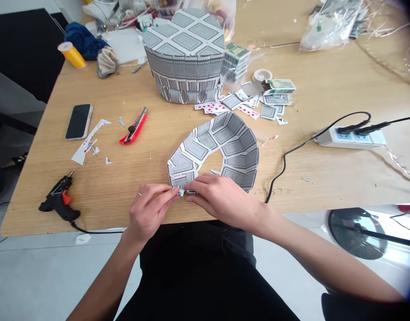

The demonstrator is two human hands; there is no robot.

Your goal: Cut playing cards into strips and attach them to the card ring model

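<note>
A ring-shaped tray of grey-backed playing cards (236,147), with raised walls and a hole in its floor, lies on the wooden table close to me. At its near left edge, my left hand (151,207) pinches a small white-edged piece of playing card (181,192). Just to the right, my right hand (221,196) is closed over the near wall of the tray, with its fingertips on the rim. Its palm side is hidden, as is part of the near wall. The two hands' fingertips almost meet.
Behind stands a tall playing-card box (188,67), beside scattered cards (231,102) and stacked card packs (236,60). To the left lie a red utility knife (134,128), card scraps (91,145), a phone (79,121) and a hot glue gun (61,198). A power strip (350,137) with black cables sits right.
</note>
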